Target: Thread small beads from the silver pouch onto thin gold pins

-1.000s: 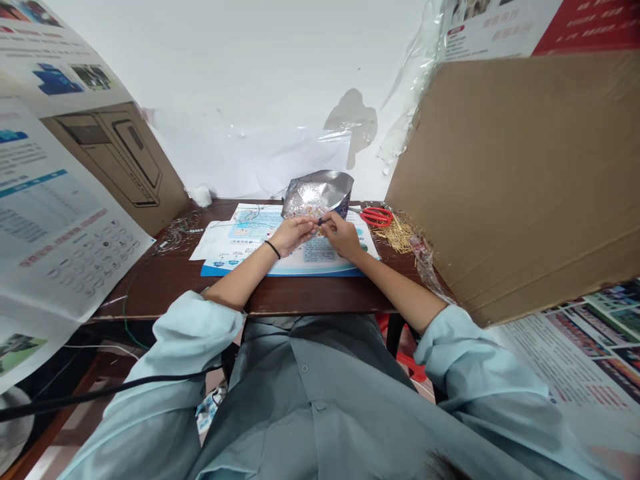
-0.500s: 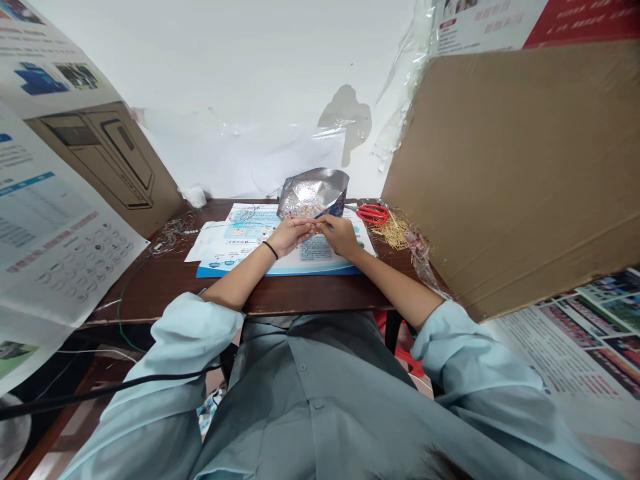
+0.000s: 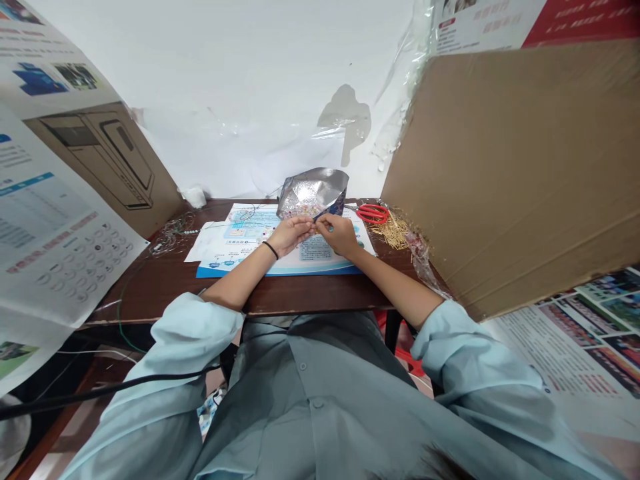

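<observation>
My left hand (image 3: 293,235) and my right hand (image 3: 337,235) meet over a printed leaflet (image 3: 320,257) on the table. My right hand is shut on a slim dark blue tool (image 3: 330,211), which points up and to the right. My left fingertips touch my right fingers, and anything they hold is hidden. Just behind the hands lies a crumpled silver foil bag (image 3: 310,190) with small coloured beads at its mouth. Red-handled scissors (image 3: 373,213) and a pile of thin brass pins (image 3: 393,232) lie to the right.
A tangle of fine wire (image 3: 170,235) lies on the dark wooden table (image 3: 150,287) at left. A large cardboard sheet (image 3: 510,173) leans in at right, and a cardboard box (image 3: 105,160) stands at left. A black cable (image 3: 100,390) runs below the table edge.
The dark blue tool has tilted slightly as my hands draw closer together. The whole view has shifted slightly with my head.
</observation>
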The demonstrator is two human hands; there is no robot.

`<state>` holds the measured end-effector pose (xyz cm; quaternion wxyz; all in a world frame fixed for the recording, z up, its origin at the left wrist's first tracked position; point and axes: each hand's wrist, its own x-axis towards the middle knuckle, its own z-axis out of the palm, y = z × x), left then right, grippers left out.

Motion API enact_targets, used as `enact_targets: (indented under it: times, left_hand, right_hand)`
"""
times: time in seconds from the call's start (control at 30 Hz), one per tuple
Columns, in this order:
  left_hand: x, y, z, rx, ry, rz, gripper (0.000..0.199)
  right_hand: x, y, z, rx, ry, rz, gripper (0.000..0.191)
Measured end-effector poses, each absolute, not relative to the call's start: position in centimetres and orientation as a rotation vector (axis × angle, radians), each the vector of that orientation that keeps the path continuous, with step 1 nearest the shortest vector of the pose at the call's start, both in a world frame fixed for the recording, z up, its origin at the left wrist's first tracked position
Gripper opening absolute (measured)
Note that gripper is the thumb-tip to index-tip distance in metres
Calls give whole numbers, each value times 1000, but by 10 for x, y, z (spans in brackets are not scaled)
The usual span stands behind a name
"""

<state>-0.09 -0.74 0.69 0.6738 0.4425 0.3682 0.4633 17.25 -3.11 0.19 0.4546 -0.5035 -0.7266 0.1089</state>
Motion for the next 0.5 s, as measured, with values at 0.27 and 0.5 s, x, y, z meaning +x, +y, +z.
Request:
enact_targets:
  times: [0.27, 0.5]
  left_hand:
    - [0, -8, 6, 1017, 872, 1044, 12]
    - [1, -9, 6, 978, 834, 1094, 14]
  right_hand:
    - [172, -32, 3, -1268, -1809, 266, 16]
    - [172, -35, 6, -1286, -1811, 280, 14]
